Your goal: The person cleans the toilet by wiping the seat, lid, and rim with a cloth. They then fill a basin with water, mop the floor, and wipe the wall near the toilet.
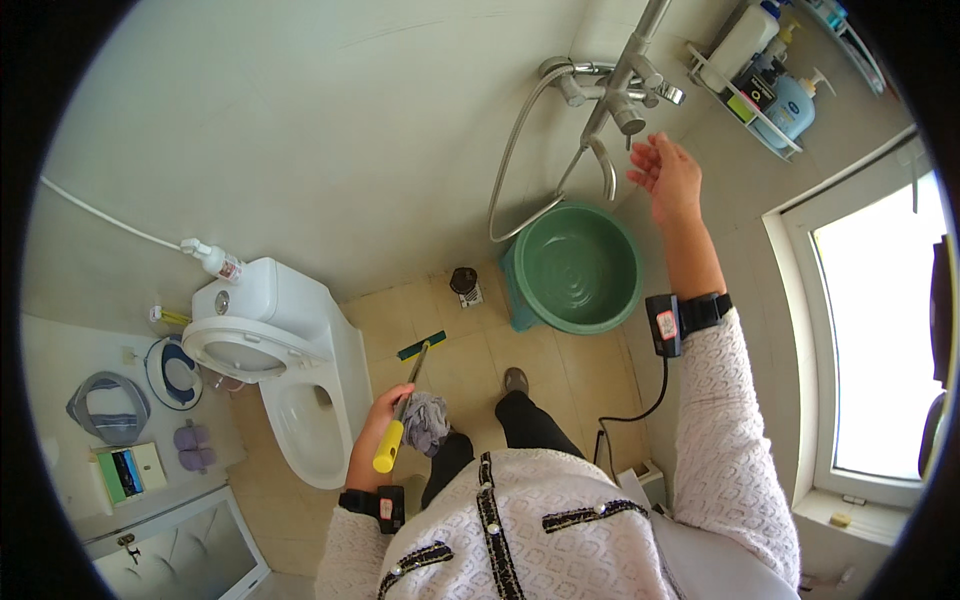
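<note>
My left hand (pixel 391 403) grips the metal pole of a floor brush (pixel 421 346), whose yellow handle end points toward me and whose green head rests on the tiled floor. A crumpled grey cloth (pixel 426 424) hangs at the same hand. My right hand (pixel 664 176) is raised beside the shower mixer tap (pixel 626 116), fingers slightly curled, with nothing seen in it. Below the curved spout (pixel 606 171) stands a green plastic basin (pixel 577 270) with what looks like water in it, on a teal support.
A white toilet (pixel 315 427) with raised lid stands at left, a spray bottle (pixel 221 262) on its tank. A black cup-like object (pixel 464 280) sits by the wall. Right are a window (pixel 825 465) and a bottle shelf (pixel 772 135). A black cable (pixel 637 417) hangs from my right armband.
</note>
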Tool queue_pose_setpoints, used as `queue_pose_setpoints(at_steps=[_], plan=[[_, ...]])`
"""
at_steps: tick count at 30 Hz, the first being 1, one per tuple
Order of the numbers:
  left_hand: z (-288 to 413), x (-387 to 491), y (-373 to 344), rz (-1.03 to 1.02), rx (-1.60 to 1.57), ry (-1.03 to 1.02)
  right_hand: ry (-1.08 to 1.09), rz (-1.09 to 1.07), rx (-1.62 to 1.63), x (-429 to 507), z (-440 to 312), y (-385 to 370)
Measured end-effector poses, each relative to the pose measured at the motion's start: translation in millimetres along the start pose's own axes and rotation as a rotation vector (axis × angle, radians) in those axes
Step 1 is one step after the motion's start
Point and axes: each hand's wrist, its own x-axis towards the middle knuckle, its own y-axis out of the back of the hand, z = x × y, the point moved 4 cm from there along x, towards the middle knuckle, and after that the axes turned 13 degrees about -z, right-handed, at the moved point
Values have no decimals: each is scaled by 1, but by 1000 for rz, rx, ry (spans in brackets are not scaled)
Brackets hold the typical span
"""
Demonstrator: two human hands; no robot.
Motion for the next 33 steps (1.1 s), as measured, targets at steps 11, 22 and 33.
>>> queue_pose_setpoints(at_steps=[11,22,33], plan=[[-26,36,-28,195,-99,-114,154,-166,-654,99,36,24],[-33,63,-41,60,-265,-70,62,-197,-1010,107,29,16],[-35,63,-56,83,-229,-87,-408,84,-75,57,167,105]])
